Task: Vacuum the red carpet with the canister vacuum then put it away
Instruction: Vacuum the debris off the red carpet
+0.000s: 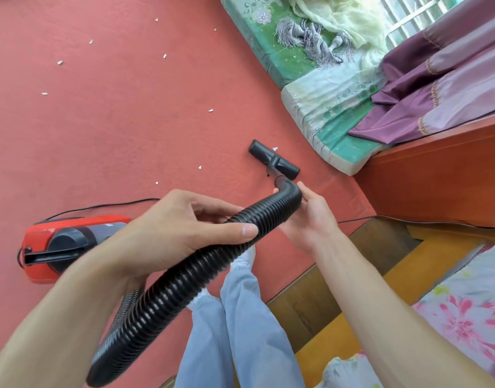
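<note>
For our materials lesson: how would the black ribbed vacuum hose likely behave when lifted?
Probably floppy: the hose curves between the left hand and right hand. Its ribs likely aid grip. Seemingly light: the fingers hold it loosely.

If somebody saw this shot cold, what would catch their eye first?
The black ribbed hose sweeping across the middle stands out first, gripped midway by the left hand and near its bend by the right hand. Just beyond, its T-shaped nozzle sits on the red carpet, with white scraps scattered over the upper left. The red canister vacuum lies at the left edge.
</note>
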`<state>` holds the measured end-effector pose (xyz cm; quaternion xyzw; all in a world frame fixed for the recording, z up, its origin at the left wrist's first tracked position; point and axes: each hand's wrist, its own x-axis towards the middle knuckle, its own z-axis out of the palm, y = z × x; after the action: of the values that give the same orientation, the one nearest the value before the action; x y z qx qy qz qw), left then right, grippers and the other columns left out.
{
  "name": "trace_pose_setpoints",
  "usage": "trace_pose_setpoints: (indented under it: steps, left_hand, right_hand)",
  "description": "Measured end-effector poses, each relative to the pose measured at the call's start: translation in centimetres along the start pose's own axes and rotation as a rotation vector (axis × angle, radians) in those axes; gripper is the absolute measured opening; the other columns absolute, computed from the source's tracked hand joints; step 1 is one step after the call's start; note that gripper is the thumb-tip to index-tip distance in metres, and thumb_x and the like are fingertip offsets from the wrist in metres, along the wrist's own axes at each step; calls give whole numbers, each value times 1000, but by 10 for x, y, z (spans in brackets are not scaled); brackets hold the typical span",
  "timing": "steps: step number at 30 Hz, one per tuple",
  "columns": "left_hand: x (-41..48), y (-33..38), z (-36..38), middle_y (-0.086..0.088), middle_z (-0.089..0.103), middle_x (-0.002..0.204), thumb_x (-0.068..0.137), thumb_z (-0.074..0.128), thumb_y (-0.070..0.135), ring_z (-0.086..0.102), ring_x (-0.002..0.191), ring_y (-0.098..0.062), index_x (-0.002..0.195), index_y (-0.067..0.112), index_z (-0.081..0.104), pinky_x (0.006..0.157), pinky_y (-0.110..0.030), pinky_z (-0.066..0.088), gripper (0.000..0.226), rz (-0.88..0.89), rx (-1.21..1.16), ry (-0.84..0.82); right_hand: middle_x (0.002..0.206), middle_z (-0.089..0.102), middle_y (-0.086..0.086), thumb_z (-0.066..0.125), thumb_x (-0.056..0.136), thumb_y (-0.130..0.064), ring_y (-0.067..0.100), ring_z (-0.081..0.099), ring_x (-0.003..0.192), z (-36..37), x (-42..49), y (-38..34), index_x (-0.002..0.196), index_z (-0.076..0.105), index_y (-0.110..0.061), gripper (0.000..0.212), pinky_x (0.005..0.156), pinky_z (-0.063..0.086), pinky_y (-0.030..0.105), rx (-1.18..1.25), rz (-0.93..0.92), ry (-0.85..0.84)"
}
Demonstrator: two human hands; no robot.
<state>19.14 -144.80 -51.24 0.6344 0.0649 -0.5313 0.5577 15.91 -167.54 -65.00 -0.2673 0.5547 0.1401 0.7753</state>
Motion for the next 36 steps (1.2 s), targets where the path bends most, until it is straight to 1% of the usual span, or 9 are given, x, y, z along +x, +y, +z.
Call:
trace_pose_setpoints:
  steps: [5, 12, 16, 19, 21, 26, 31, 34, 36]
  left_hand:
    - [22, -16, 12, -8, 76, 80, 77, 80, 38, 67, 66, -20, 97, 28, 80, 66, -37, 56, 22, -40, -33, 167]
    - [15, -17, 26, -9, 78, 92, 78, 80, 37, 74, 75, -23, 101, 29, 79, 84, -49, 59, 24, -15, -64, 122]
    - [-5, -3, 8, -13, 77, 95, 76, 79, 32, 71, 73, -21, 99, 25, 81, 78, -40, 60, 24, 6, -68, 37]
    - [-9, -6, -4, -13, 75, 87, 79, 79, 30, 66, 69, -19, 100, 21, 81, 69, -35, 59, 23, -8, -62, 28]
    - [-7, -14, -2, -11, 75, 82, 82, 78, 30, 68, 68, -21, 101, 20, 80, 68, -36, 59, 22, -38, -52, 49]
    - [-16, -24, 14, 2, 72, 76, 91, 71, 22, 67, 64, -14, 107, 15, 74, 61, -26, 56, 18, -21, -86, 99]
    - [-75, 2, -4, -4, 71, 86, 87, 74, 31, 67, 73, -25, 107, 16, 73, 82, -53, 61, 25, 58, -128, 144]
    - [-122, 28, -12, -4, 74, 88, 82, 76, 46, 70, 73, -22, 101, 17, 75, 87, -51, 59, 35, 52, -32, 205]
    - [-152, 40, -16, -5, 74, 85, 80, 77, 50, 71, 74, -21, 97, 15, 75, 90, -48, 59, 39, 45, 37, 240]
  right_hand:
    - [87, 61, 9, 53, 97, -36, 22, 58, 83, 19, 31, -9, 114, 55, -7, 34, 109, 40, 40, -170, -38, 82]
    - [77, 55, 8, 54, 96, -33, 18, 54, 63, 35, 15, -24, 104, 55, -7, 27, 58, 48, 29, -164, -6, 109]
    - [87, 59, 11, 60, 92, -33, 23, 59, 76, 21, -4, -18, 122, 56, -5, 41, 69, 53, 36, -131, 46, 42]
    - [89, 57, 11, 61, 92, -33, 25, 56, 93, 16, 0, -10, 109, 56, -5, 33, 101, 47, 38, -151, 72, 38]
    - [93, 58, 11, 62, 91, -34, 24, 55, 97, 16, 7, -4, 107, 56, -6, 33, 104, 45, 37, -194, 65, 56]
    - [87, 56, 8, 70, 86, -35, 19, 54, 70, 36, 9, -13, 109, 56, -11, 36, 60, 51, 31, -348, 87, 67]
    - [101, 51, 7, 78, 75, -32, 16, 46, 78, 89, -42, -34, 116, 56, -16, 50, 69, 47, 28, -485, 72, 8]
    - [109, 52, 5, 89, 46, -29, 15, 47, 89, 131, -89, -29, 128, 59, -14, 88, 66, 50, 26, -600, 65, -11]
    - [107, 58, 3, 89, 50, -29, 14, 51, 84, 155, -115, -21, 135, 56, -15, 92, 67, 48, 25, -702, 39, -46]
